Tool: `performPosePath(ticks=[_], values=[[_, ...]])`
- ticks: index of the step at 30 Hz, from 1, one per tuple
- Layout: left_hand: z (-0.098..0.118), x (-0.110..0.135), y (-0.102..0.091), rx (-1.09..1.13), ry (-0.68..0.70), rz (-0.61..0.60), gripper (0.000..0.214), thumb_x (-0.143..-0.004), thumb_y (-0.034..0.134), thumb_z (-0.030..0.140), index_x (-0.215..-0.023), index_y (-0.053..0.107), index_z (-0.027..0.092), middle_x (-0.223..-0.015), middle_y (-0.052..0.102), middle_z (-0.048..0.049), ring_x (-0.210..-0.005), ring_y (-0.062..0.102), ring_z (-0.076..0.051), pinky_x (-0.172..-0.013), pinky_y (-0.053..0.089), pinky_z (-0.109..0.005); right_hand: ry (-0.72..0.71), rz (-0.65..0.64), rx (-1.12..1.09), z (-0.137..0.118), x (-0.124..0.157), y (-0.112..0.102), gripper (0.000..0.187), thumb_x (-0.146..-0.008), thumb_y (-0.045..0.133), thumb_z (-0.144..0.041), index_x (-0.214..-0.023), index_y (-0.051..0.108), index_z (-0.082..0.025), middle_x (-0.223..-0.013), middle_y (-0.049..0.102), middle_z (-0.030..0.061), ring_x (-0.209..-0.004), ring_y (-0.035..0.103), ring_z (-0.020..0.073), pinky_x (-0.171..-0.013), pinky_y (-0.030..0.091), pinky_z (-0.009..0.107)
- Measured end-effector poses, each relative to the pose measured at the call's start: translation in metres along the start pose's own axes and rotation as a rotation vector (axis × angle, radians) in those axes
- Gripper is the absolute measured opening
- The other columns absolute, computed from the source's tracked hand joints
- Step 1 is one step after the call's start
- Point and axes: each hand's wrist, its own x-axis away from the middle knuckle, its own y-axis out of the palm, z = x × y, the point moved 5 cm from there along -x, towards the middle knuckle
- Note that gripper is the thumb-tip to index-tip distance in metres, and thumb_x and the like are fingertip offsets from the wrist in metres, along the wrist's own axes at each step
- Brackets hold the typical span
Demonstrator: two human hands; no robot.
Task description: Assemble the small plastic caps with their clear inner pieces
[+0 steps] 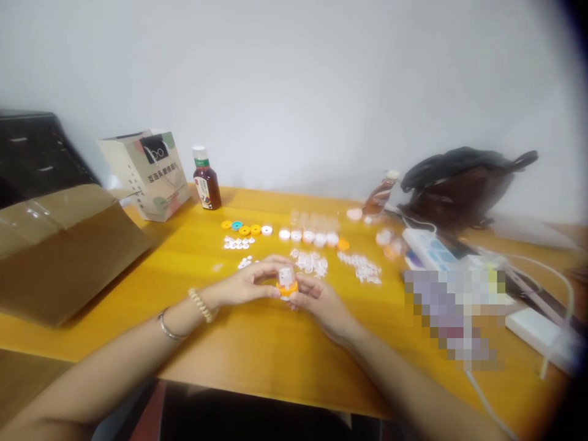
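Between the fingertips of both hands is a small clear container with an orange cap (287,288), held upright with the orange part low. My left hand (248,283) grips it from the left, thumb at the front and fingers curled behind. From the other side my right hand (325,304) pinches it, thumb near the orange rim. Just beyond the hands lie small white discs (239,243) and piles of small whitish clear pieces (311,263). Farther back runs a row of orange, blue and white round caps (250,230), with clear containers (315,220) behind the white ones.
A brown cardboard box (68,251), a paper bag (156,174) and a dark red drink bottle (207,184) stand at the left. To the right are another bottle (380,195), a dark bag (459,187), a power strip (432,250) and white cables (567,294) on the yellow table (229,355).
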Motion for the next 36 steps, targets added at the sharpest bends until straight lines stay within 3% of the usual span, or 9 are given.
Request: performPosePath(ticks=[4, 9, 16, 20, 26, 29, 33, 36], values=[[0.001, 0.001, 0.005, 0.136, -0.045, -0.041, 0.038, -0.083, 0.052, 0.025, -0.121, 0.048, 0.022, -0.108, 0.052, -0.0107, -0.089, 0.057, -0.018, -0.083, 0.045, -0.036, 0.043, -0.086, -0.064, 0.007, 0.003, 0.006, 0.022, -0.076, 0.061, -0.039, -0.084, 0.061, -0.018, -0.072, 0.061, 0.0006, -0.064, 0.053, 0.0095, -0.064, 0.04, 0.024], [0.005, 0.001, 0.009, 0.154, -0.091, -0.119, 0.037, -0.085, 0.049, 0.026, -0.121, 0.047, 0.02, -0.102, 0.052, -0.0101, -0.078, 0.059, -0.016, -0.077, 0.047, -0.036, 0.076, -0.119, -0.14, 0.011, 0.005, 0.009, 0.025, -0.076, 0.062, -0.04, -0.079, 0.061, -0.015, -0.074, 0.06, 0.0015, -0.068, 0.054, 0.0096, -0.07, 0.04, 0.025], [-0.004, -0.001, 0.008, 0.025, -0.085, 0.054, 0.023, -0.08, 0.056, 0.03, -0.097, 0.06, 0.015, -0.103, 0.046, -0.0083, -0.095, 0.05, -0.019, -0.084, 0.043, -0.034, 0.061, -0.059, -0.057, 0.011, 0.003, 0.005, 0.027, -0.073, 0.065, -0.039, -0.085, 0.06, -0.015, -0.077, 0.059, 0.0015, -0.071, 0.053, 0.0103, -0.073, 0.04, 0.026], [-0.004, -0.002, 0.01, 0.07, -0.118, 0.116, 0.019, -0.08, 0.056, 0.03, -0.092, 0.061, 0.015, -0.099, 0.047, -0.007, -0.093, 0.049, -0.018, -0.083, 0.043, -0.033, 0.03, -0.022, -0.079, 0.011, 0.001, 0.003, 0.026, -0.073, 0.066, -0.039, -0.084, 0.06, -0.016, -0.076, 0.059, 0.0007, -0.071, 0.053, 0.0102, -0.073, 0.04, 0.026], [0.003, 0.003, 0.025, 0.373, -0.136, -0.028, 0.033, -0.076, 0.061, 0.036, -0.1, 0.059, 0.013, -0.117, 0.041, -0.0119, -0.071, 0.053, -0.011, -0.062, 0.046, -0.025, 0.045, -0.199, -0.232, 0.008, 0.008, 0.017, 0.031, -0.066, 0.072, -0.038, -0.084, 0.062, -0.015, -0.077, 0.062, 0.0023, -0.073, 0.056, 0.0115, -0.075, 0.043, 0.027], [0.001, 0.006, 0.031, 0.489, -0.151, -0.116, 0.043, -0.073, 0.063, 0.041, -0.105, 0.056, 0.011, -0.109, 0.049, -0.0134, -0.062, 0.053, -0.01, -0.057, 0.045, -0.024, 0.079, -0.292, -0.297, 0.009, 0.012, 0.025, 0.031, -0.065, 0.073, -0.037, -0.083, 0.062, -0.014, -0.078, 0.063, 0.0028, -0.074, 0.057, 0.0109, -0.074, 0.043, 0.025], [-0.001, 0.007, 0.028, 0.469, -0.154, -0.11, 0.043, -0.074, 0.061, 0.042, -0.104, 0.058, 0.011, -0.107, 0.051, -0.0139, -0.066, 0.055, -0.013, -0.061, 0.048, -0.027, 0.108, -0.286, -0.359, 0.009, 0.012, 0.024, 0.028, -0.065, 0.073, -0.033, -0.082, 0.062, -0.014, -0.077, 0.062, 0.0018, -0.073, 0.057, 0.0097, -0.074, 0.043, 0.023], [0.002, 0.003, 0.021, 0.312, -0.108, -0.046, 0.037, -0.078, 0.057, 0.039, -0.104, 0.06, 0.013, -0.115, 0.047, -0.0134, -0.082, 0.056, -0.019, -0.069, 0.049, -0.031, 0.107, -0.224, -0.337, 0.005, 0.009, 0.02, 0.026, -0.067, 0.072, -0.029, -0.086, 0.061, -0.016, -0.082, 0.06, 0.0018, -0.076, 0.057, 0.0098, -0.076, 0.043, 0.024]])
